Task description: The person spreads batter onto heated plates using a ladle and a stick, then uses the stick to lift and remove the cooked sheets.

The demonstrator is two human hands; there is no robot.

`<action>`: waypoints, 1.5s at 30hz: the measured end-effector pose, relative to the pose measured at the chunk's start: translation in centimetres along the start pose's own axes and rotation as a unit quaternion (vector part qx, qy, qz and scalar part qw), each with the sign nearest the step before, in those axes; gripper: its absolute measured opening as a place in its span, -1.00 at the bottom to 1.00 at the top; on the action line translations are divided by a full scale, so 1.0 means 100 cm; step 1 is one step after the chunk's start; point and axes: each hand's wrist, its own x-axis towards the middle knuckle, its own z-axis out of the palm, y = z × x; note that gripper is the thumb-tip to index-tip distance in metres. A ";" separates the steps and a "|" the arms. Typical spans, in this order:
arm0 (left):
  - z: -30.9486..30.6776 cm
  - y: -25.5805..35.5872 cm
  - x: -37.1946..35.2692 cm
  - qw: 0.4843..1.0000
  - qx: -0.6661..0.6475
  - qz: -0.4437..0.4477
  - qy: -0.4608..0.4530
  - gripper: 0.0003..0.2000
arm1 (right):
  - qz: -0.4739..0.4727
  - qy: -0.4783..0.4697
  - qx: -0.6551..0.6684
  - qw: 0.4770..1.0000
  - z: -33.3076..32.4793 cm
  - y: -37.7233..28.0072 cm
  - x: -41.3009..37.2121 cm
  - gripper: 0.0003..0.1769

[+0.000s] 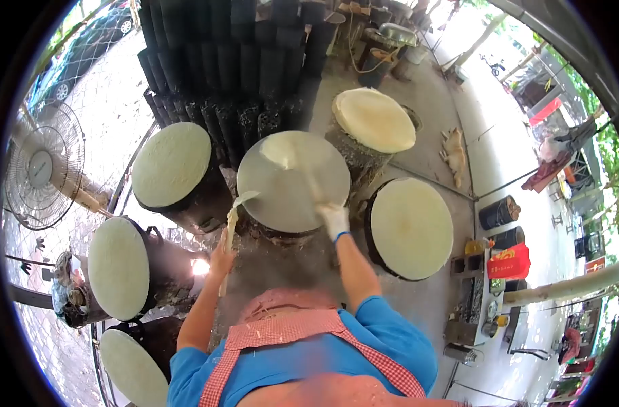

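In the head view my left hand (221,258) is closed round the handle of a long spatula (231,227), whose pale curved end reaches the left rim of the middle round griddle (292,203). My right hand (334,222), in a white glove with a blue band at the wrist, is over the griddle's right edge. From it a pale stick-like tool (312,184), smeared by motion, runs up across the griddle. Near its far end sits a mound of white batter (279,150). The gloved fingers look closed, though blur hides their detail.
Other round griddles carry thin pale sheets: upper left (172,165), left (118,268), lower left (129,366), upper right (374,120) and right (411,229). Dark cylindrical briquettes (235,61) are stacked behind. A fan (43,168) stands left; a dog (453,156) lies right.
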 end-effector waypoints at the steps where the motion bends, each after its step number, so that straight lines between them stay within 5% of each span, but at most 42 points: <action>1: 0.000 0.010 -0.002 1.000 -0.005 -0.017 0.000 -0.28 | -0.046 0.033 0.106 0.993 0.037 0.025 0.009 -0.74; 2: 0.002 0.013 -0.008 0.999 -0.009 -0.039 0.000 -0.29 | 0.172 -0.022 0.215 0.961 0.032 -0.021 0.009 -0.68; 4: 0.012 -0.001 -0.005 0.998 -0.032 -0.049 0.014 -0.30 | 0.164 -0.117 0.169 0.965 -0.018 -0.045 0.015 -0.65; 5: 0.012 -0.005 -0.006 0.997 -0.033 -0.063 0.018 -0.30 | 0.109 -0.107 0.189 0.970 -0.033 -0.020 0.026 -0.58; 8: 0.015 -0.005 -0.006 0.998 0.019 -0.004 0.054 -0.31 | 0.242 -0.010 0.330 0.912 -0.067 -0.029 0.046 -0.68; 10: 0.020 -0.001 -0.012 0.998 0.010 -0.026 0.056 -0.31 | 0.214 -0.093 0.285 0.930 -0.050 -0.023 0.054 -0.72; 12: 0.028 -0.042 -0.004 0.995 0.023 0.032 0.090 -0.30 | 0.281 -0.172 0.271 0.905 -0.045 -0.036 0.050 -0.73; 15: 0.028 -0.015 -0.033 0.995 0.043 0.021 0.093 -0.28 | 0.279 -0.234 0.258 0.895 -0.093 -0.031 0.061 -0.71; 17: 0.041 -0.068 -0.035 0.958 0.093 0.166 0.216 -0.28 | 0.237 -0.168 0.243 0.925 -0.102 0.006 0.096 -0.71; 18: 0.046 -0.088 -0.042 0.927 0.122 0.232 0.268 -0.28 | 0.262 -0.148 0.313 0.900 -0.102 0.015 0.115 -0.69; 22: 0.050 -0.074 -0.086 0.987 -0.002 -0.041 0.157 -0.31 | 0.317 -0.288 0.167 0.888 -0.081 -0.017 0.119 -0.70; 24: 0.055 -0.003 -0.114 0.968 -0.133 -0.170 0.130 -0.33 | 0.294 -0.312 0.209 0.879 -0.089 -0.003 0.096 -0.82; 28: 0.070 -0.020 -0.140 0.958 -0.168 -0.181 0.144 -0.32 | 0.291 -0.294 0.161 0.896 -0.120 0.007 0.141 -0.79; 30: 0.080 -0.035 -0.148 0.935 -0.231 -0.215 0.162 -0.32 | 0.249 -0.217 0.238 0.914 -0.100 -0.008 0.174 -0.57; 32: 0.078 -0.034 -0.147 0.914 -0.293 -0.227 0.163 -0.33 | 0.253 -0.322 0.137 0.902 -0.084 -0.026 0.189 -0.69; 35: 0.083 -0.036 -0.151 0.890 -0.352 -0.249 0.146 -0.31 | 0.234 -0.410 0.111 0.875 -0.088 -0.016 0.155 -0.58; 36: 0.085 -0.036 -0.153 0.881 -0.371 -0.252 0.149 -0.31 | 0.297 -0.444 0.119 0.837 -0.098 -0.004 0.151 -0.60; 40: 0.082 -0.023 -0.167 0.857 -0.422 -0.245 0.169 -0.29 | 0.218 -0.400 0.137 0.880 -0.117 -0.012 0.169 -0.73; 42: 0.082 -0.028 -0.175 0.859 -0.420 -0.238 0.170 -0.30 | 0.232 -0.285 0.155 0.917 -0.078 -0.011 0.206 -0.72; 45: 0.082 -0.029 -0.181 0.857 -0.436 -0.227 0.156 -0.31 | 0.202 -0.421 0.085 0.880 -0.066 -0.048 0.207 -0.79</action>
